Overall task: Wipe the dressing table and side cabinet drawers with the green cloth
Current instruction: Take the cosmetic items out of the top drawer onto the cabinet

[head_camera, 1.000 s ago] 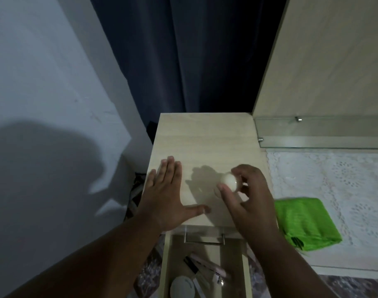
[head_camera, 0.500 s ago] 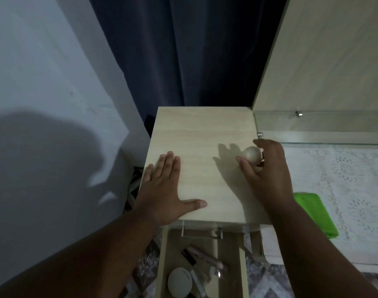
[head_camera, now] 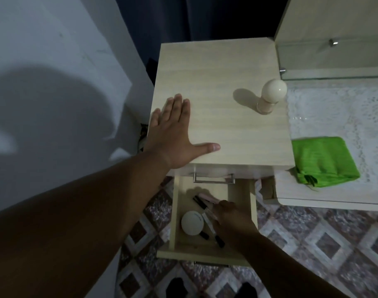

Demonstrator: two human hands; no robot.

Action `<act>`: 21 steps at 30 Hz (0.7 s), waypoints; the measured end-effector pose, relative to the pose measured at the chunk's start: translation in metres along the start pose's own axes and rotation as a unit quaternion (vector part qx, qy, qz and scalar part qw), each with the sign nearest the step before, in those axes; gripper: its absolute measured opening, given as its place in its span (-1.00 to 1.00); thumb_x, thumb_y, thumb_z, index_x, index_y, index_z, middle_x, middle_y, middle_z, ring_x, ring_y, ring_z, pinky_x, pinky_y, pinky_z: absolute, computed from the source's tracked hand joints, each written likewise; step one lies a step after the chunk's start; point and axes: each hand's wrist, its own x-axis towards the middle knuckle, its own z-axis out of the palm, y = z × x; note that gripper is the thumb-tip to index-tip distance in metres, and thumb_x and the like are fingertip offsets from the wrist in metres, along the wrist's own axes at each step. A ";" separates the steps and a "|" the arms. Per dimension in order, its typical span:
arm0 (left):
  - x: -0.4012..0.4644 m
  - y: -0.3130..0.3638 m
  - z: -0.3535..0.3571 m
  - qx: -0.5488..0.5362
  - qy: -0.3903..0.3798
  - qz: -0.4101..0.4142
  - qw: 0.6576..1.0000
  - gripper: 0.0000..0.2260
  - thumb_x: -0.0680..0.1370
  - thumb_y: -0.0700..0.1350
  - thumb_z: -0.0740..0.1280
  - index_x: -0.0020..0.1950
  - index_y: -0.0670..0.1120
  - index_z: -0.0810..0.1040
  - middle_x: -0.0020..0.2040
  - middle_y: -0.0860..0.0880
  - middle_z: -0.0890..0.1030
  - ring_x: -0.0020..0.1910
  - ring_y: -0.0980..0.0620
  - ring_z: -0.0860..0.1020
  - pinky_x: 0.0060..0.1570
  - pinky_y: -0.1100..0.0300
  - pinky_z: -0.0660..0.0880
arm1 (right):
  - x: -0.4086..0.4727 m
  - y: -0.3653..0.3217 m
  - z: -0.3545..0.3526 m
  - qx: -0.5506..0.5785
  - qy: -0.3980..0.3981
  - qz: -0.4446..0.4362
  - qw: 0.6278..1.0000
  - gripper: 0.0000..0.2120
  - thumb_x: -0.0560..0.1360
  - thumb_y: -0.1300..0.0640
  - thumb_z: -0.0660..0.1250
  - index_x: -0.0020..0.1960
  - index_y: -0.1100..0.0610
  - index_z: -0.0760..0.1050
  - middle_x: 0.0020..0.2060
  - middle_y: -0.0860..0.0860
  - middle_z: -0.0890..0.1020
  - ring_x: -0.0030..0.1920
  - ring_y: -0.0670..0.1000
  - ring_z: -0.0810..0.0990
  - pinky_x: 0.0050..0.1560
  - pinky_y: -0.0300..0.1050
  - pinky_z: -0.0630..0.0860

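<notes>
Right hand (head_camera: 231,220) dropped into drawer (head_camera: 213,250); bottle (head_camera: 269,95) left on cabinet top (head_camera: 226,130)

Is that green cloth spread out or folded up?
Folded: the green cloth lies as a compact bundle on the lace-covered dressing table, no hand touching it.

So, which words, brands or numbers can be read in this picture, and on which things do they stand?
No text can be read.
Round white compact in the open drawer: a faint dark mark on its lid, too blurred to read.
Thin tubes beside it: no legible label.
Bottle with a round cream cap, green cloth: no print visible.
</notes>
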 end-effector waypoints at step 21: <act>0.000 0.001 -0.002 0.017 0.008 0.005 1.000 0.20 0.21 0.70 -0.12 0.62 -0.04 -0.30 0.62 -0.03 -0.32 0.59 0.01 -0.32 0.56 -0.10 -0.19 | 0.023 0.026 0.025 -0.261 -0.160 0.082 0.949 -0.53 0.58 0.18 0.30 0.47 0.12 0.32 0.37 0.22 0.39 0.32 0.23 0.44 0.32 0.16 0.42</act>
